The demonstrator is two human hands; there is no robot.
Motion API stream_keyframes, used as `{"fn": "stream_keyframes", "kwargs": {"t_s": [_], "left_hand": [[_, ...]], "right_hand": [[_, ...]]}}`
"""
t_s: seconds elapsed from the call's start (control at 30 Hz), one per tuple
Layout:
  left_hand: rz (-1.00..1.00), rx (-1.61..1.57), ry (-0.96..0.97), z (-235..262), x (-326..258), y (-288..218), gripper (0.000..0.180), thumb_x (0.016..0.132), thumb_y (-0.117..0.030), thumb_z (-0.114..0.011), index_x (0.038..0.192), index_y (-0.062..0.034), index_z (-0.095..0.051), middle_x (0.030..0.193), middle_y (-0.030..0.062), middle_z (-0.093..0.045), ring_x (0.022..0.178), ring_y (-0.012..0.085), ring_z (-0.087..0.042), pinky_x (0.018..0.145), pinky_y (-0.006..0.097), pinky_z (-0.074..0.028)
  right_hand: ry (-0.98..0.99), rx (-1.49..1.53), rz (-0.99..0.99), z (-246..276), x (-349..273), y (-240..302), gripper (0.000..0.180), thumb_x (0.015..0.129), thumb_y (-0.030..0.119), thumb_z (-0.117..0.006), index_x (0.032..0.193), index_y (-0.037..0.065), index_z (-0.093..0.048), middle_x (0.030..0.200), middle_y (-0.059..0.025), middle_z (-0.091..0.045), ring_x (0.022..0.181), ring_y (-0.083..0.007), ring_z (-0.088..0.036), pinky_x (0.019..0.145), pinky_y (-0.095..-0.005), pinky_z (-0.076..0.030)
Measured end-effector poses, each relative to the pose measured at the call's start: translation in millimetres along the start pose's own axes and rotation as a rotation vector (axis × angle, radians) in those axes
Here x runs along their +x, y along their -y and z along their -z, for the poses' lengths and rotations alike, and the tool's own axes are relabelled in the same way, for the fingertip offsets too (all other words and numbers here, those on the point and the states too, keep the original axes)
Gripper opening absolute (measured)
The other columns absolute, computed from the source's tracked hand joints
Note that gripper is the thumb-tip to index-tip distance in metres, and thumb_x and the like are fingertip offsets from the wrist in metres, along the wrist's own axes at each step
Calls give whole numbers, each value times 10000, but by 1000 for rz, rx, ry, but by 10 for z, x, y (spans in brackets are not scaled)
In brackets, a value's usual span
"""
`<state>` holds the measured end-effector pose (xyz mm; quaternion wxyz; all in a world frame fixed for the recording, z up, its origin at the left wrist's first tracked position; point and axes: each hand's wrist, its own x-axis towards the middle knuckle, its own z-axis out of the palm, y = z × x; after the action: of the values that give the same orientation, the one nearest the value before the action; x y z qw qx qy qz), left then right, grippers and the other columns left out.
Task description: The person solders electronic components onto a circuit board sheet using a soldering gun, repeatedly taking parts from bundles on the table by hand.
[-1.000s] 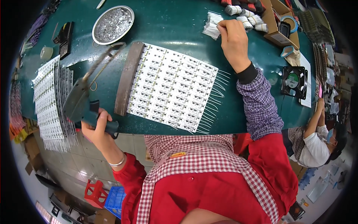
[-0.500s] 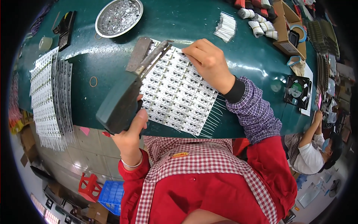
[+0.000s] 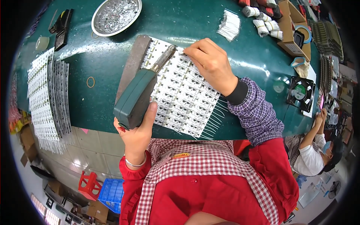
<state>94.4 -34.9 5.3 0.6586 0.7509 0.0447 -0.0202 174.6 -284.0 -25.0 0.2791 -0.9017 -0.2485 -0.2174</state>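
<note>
Head view, green table (image 3: pixel 180 22), white panel of small circuit boards (image 3: pixel 183 93) lying flat at its near edge, left hand (image 3: pixel 137 137) wrapped around green soldering gun (image 3: pixel 137 97), barrel over panel, right hand (image 3: pixel 212 63) palm down, fingertips pinched narrow on panel's far edge.

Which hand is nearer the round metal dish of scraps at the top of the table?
Right. The right hand rests on the white panel, right of the metal dish. The left hand grips the green tool at the table's near edge.

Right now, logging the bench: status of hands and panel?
Left hand grips green soldering tool. Right hand fingertips on white circuit panel. Metal bar beside panel.
</note>
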Motion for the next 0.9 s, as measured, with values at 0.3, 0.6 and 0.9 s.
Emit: {"fn": "stream_keyframes", "kwargs": {"t_s": [0.3, 0.6, 0.9], "left_hand": [[68, -33, 17, -42, 6, -116, 196, 859, -19, -762, 1030, 33, -682, 859, 48, -692, 670, 79, -587, 592, 236, -444], [110, -15, 14, -49, 20, -146, 230, 837, -44, -802, 1028, 44, -706, 908, 46, -724, 766, 88, -625, 682, 251, -489], [129, -35, -59, 35, -69, -75, 276, 828, -19, -798, 1073, 50, -691, 966, 75, -724, 830, 118, -660, 743, 262, -518]], "right_hand": [[16, -6, 2, 9, -8, 9, 245, 730, -78, -639, 955, 16, -670, 876, -70, -606, 824, -240, -607, 655, -348, -520], [27, -21, 9, 17, 6, 23, 239, 733, -65, -641, 956, 16, -669, 880, -74, -602, 827, -241, -607, 658, -345, -524], [19, -49, 28, 4, 6, 18, 214, 742, -43, -635, 943, 25, -655, 882, -72, -595, 823, -237, -600, 667, -340, -522]]}}
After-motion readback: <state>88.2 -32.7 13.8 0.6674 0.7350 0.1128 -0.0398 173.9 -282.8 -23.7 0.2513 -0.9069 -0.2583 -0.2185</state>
